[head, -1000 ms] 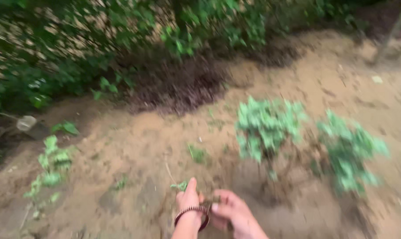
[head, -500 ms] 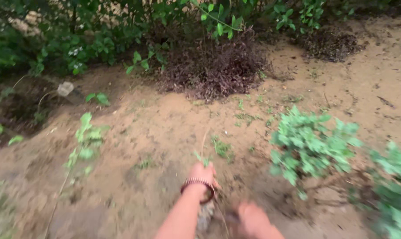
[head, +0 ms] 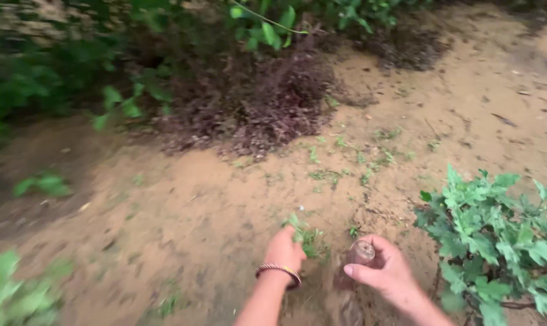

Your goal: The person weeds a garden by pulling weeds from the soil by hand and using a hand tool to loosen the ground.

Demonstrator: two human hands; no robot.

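head view: the left hand (head: 284, 249), a beaded bracelet (head: 279, 271) on its wrist, is closed around the base of a small green leafy weed (head: 305, 233) that stands in the sandy brown soil (head: 183, 199), just ahead of the person. the right hand (head: 384, 271) is wrapped around the round brownish handle end of a tool (head: 361, 251); its lower part is hidden. the weed looks gripped but not yet out of the ground, so pulling is left. a larger green bush (head: 491, 229) stands near the right hand, and dark dried brush (head: 267, 102) lies well beyond.
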